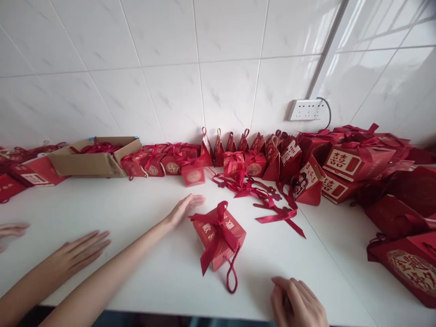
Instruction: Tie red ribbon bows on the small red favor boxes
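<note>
A red gift box [223, 236] tied with a red ribbon bow lies tilted on the white table [143, 204], its cord handle trailing toward me. My left hand [184, 208] reaches in from the lower left, fingers stretched flat on the table just left of the box's bow, holding nothing. My right hand [298, 303] rests at the table's near edge, right of the box, with its fingers curled together. What is under them is hidden.
Another person's hand [83, 247] lies flat at the left, with more fingertips [12, 229] at the left edge. Several red gift boxes [245, 161] line the tiled wall. Loose ribbons [269, 200], a cardboard box [91, 159], larger red bags [354, 163] and a wall socket [306, 110] are also here.
</note>
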The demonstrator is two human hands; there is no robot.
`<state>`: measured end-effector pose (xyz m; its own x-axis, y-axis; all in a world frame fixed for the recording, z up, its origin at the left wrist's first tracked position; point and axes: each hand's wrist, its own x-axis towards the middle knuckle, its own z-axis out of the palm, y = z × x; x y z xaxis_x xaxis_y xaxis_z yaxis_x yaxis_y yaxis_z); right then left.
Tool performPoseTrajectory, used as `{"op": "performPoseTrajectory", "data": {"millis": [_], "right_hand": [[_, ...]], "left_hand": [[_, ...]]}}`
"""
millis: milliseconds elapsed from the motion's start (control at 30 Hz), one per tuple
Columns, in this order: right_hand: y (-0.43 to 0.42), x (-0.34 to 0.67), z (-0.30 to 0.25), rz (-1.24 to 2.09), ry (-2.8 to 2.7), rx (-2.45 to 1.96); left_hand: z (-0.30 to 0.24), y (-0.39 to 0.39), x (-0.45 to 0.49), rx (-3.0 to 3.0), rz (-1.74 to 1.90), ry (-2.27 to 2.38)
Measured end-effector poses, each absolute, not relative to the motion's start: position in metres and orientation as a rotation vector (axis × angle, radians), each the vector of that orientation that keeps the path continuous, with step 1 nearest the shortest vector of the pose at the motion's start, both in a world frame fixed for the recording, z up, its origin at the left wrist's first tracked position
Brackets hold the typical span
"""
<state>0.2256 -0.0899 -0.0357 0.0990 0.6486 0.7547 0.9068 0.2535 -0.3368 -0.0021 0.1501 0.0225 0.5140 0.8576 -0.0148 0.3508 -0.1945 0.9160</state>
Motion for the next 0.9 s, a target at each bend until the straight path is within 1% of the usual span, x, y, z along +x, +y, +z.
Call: {"op": "performPoseTrajectory", "data": {"millis": [100,200,300,400,533,667,900], "right_hand": [[-0.092,0.228,-0.028,-0.258,-1.654,-1.499],[-0.096,0.227,-0.019,0.034,-1.556,-1.613],[-0.095,0.227,-0.006,0.393,-1.372,-1.697],[-0.088,0.229,0.007,0.589,-1.303,-1.643],[-0.076,0.224,0.023,0.702,-1.359,-1.556],[-0.074,0.209,0.037,0.835,-1.411,-1.514],[-0.076,0.194,0.046,0.832,-1.396,-1.589]], "left_hand": [[0.024,0.105,-0.010,1.590,0.650,0.893],[0.026,0.070,-0.020,1.471,0.701,0.744],[0.028,0.047,-0.029,1.480,0.685,0.848],[0.035,0.035,-0.032,1.572,0.701,0.983],[0.047,0.023,-0.021,1.642,0.782,1.065],[0.052,0.013,-0.008,1.588,0.772,0.999],[0.050,0.001,-0.006,1.479,0.832,0.935]]}}
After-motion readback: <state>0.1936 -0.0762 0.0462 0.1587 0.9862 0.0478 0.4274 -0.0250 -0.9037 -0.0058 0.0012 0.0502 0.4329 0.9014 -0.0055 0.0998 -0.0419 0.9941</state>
